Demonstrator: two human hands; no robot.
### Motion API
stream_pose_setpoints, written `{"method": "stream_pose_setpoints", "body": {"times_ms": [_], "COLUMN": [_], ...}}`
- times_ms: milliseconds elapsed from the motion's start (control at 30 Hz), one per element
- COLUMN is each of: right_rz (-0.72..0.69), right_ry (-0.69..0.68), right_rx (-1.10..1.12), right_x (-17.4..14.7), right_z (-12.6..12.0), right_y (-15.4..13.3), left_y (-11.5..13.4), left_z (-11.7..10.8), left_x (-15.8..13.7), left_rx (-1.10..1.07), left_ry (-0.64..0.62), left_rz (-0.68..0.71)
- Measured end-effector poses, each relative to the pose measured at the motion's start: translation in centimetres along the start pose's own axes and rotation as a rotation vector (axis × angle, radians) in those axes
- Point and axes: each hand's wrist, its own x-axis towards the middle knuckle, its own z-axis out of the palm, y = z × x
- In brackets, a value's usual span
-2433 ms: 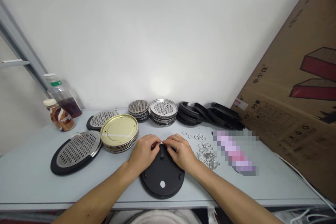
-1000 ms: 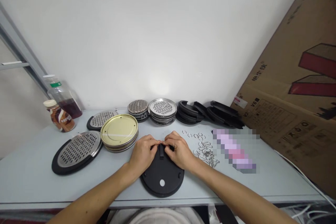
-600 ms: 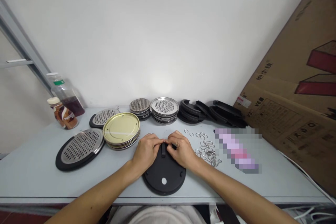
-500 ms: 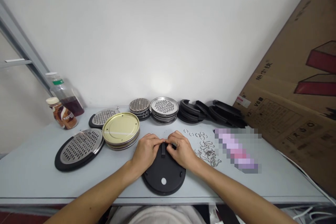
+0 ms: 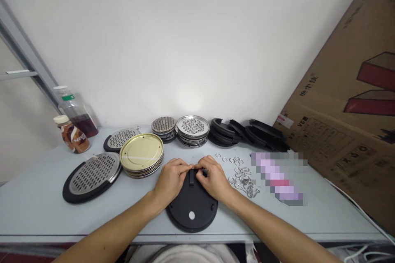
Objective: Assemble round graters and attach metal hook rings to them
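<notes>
A round black disc [image 5: 192, 201] lies on the table in front of me, with a short black strap [image 5: 191, 177] at its far edge and a white round spot near its close edge. Over the strap's far end my left hand [image 5: 173, 178] and my right hand [image 5: 212, 176] meet, fingertips pinched together. Between them glints a tiny piece of metal that looks like a ring; the fingers hide most of it. Loose metal rings [image 5: 224, 159] and several small carabiner hooks [image 5: 247, 183] are scattered just right of my right hand.
Left are a stack of gold-coloured lids [image 5: 142, 152], a black-rimmed grater disc [image 5: 91, 176] and two bottles, one a brown bottle [image 5: 74, 137]. Along the wall stand stacked metal grater plates [image 5: 193, 127] and black curved rims [image 5: 224, 133]. A cardboard box [image 5: 348, 131] leans at right.
The view has shifted very slightly. Both hands keep their pinch at the strap's end, and the disc stays where it was.
</notes>
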Motion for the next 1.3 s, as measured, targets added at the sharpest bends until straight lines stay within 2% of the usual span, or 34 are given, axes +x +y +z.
{"method": "stream_pose_setpoints", "body": {"times_ms": [367,467,567,633,733,833,900,1100,1300], "right_rz": [0.082,0.126,0.146,0.152,0.167,0.171,0.162,0.206,0.288], "right_ry": [-0.047,-0.085,-0.135,-0.162,-0.185,-0.184,-0.176,-0.161,-0.205], "right_rx": [-0.052,-0.033,-0.016,-0.024,-0.045,-0.064,-0.067,-0.01,0.128], "right_x": [0.5,0.8,1.0,1.0,1.0,1.1,1.2,1.3,1.5], "right_z": [-0.5,-0.9,-1.4,-1.7,-2.0,-2.2,-2.2,-2.4,-3.0], "right_y": [0.0,0.3,0.4,0.5,0.4,0.5,0.6,1.2,1.3], "left_y": [0.2,0.4,1.6,3.0,4.7,5.0,4.5,2.9,2.5], "left_z": [-0.4,-0.9,-2.0,-2.8,-3.3,-2.9,-2.4,-1.5,-1.4], "left_x": [0.2,0.5,0.4,-0.3,-2.5,-4.8,-5.8,-5.8,-5.9], "left_rx": [0.021,0.03,0.054,0.096,0.163,0.214,0.221,0.227,0.209], "left_ry": [-0.004,-0.017,-0.03,-0.081,-0.251,-0.392,-0.425,-0.398,-0.348], "left_rz": [-0.028,-0.019,0.023,0.064,0.082,0.066,0.06,0.12,0.156]}}
